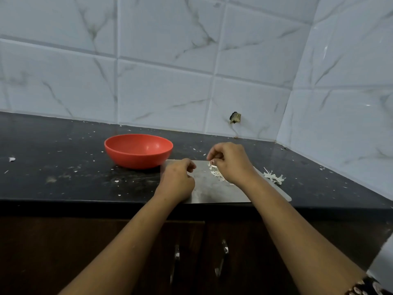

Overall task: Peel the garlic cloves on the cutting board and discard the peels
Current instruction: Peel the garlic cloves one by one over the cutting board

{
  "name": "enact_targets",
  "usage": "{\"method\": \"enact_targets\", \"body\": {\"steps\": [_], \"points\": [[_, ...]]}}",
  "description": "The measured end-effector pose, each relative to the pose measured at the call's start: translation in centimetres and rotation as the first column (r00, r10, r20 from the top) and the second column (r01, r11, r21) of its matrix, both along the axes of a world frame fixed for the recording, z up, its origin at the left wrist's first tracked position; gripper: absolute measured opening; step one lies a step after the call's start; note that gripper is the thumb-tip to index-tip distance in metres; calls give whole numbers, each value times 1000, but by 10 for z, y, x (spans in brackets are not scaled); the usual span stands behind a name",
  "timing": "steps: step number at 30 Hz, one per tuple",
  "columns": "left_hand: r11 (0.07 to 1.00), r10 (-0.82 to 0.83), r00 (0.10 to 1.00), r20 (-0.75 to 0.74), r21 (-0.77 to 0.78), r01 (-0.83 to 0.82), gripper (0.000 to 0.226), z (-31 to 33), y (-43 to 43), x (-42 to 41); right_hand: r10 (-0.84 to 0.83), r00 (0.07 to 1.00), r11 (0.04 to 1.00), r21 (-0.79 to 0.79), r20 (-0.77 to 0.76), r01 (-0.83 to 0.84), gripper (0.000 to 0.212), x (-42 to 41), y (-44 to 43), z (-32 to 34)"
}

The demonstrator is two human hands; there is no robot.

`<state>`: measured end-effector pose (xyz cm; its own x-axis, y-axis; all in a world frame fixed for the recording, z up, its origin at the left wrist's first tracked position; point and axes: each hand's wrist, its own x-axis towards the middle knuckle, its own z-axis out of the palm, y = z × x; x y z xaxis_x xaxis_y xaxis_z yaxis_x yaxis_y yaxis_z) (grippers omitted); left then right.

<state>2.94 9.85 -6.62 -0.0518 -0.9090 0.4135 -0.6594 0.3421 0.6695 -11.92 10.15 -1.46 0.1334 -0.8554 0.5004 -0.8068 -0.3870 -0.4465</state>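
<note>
A grey metal cutting board (214, 192) lies at the front edge of the black counter. My left hand (177, 180) rests on the board's left part with its fingers curled; what it holds is hidden. My right hand (228, 161) hovers over the board's far part, its fingertips pinching a small white bit of garlic peel (212, 162). A little heap of white peels (215, 173) lies on the board under that hand. Whole cloves are not visible.
An orange bowl (138, 151) stands on the counter just left of the board. More peels (274, 177) lie off the board's right edge. White scraps dot the counter (63, 156). Tiled walls close the back and right. Cabinet doors with handles (221, 260) sit below.
</note>
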Motion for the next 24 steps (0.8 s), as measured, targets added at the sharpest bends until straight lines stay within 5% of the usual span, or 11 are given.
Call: {"method": "enact_targets", "body": {"steps": [5,10,16,24], "points": [[999,-27,1000,15,-28,28,24,-1,1,-1,55,992,997,67,-112,-48,33,6,2,-24],[998,-24,999,34,-49,25,16,0,3,-2,84,979,996,-11,188,-83,38,10,-4,-24],[998,44,986,159,-60,-35,20,1,2,-4,113,835,973,112,539,-204,22,11,-9,-43],[975,183,912,367,-189,-119,27,-3,13,-13,158,944,969,138,290,-204,16,10,-12,-51]]}}
